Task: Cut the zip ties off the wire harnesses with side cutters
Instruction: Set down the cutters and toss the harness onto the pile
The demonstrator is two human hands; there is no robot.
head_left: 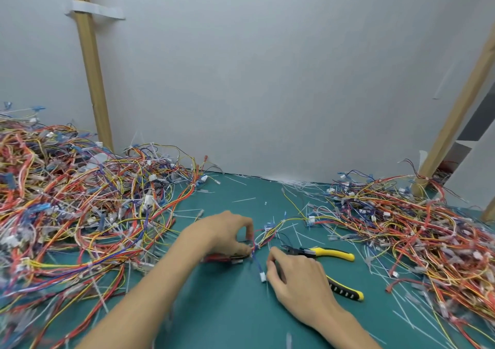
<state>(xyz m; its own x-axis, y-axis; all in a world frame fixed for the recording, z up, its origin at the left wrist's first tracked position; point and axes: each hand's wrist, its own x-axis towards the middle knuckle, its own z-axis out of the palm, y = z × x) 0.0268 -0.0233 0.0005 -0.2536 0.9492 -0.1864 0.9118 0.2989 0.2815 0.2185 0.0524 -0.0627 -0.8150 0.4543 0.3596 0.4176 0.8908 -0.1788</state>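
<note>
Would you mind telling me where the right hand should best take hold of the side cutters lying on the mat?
Probably by the two yellow handles of the side cutters, coming from the right. The handles splay open toward the right and near side, while the dark jaws point left toward the harness; the right hand already overlaps the nearer handle.

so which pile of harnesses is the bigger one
The left pile: it is heaped high against the wall and spreads to the picture's left edge. The right pile lies lower and flatter on the green mat.

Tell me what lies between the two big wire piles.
In the head view, between left pile and right pile: green mat, cut zip ties, both hands, one wire harness and side cutters.
</note>
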